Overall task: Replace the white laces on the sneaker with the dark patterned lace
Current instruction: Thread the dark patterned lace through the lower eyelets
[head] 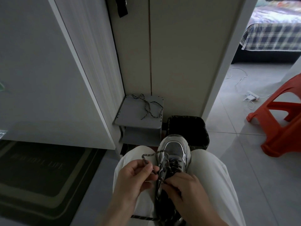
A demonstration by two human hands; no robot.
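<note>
A grey and silver sneaker point(176, 149) lies between my knees, toe pointing away. A dark patterned lace point(150, 155) is threaded through its lower eyelets and loops out to the left. My left hand point(136, 181) pinches that lace near its end, left of the shoe. My right hand point(184, 188) grips the shoe's upper part by the tongue and eyelets, fingers on the lace there. A second dark patterned lace point(149, 107) lies loose on a small grey shelf point(130, 116) ahead. Another stretch of dark lace point(145, 218) hangs across my lap below.
A black lined bin point(187, 126) stands just beyond the shoe's toe. White cabinet panels rise at left and ahead. A dark doormat point(40, 176) lies at left, an orange plastic stool point(280, 128) at right, and white cables with a charger point(251, 96) on the tiled floor.
</note>
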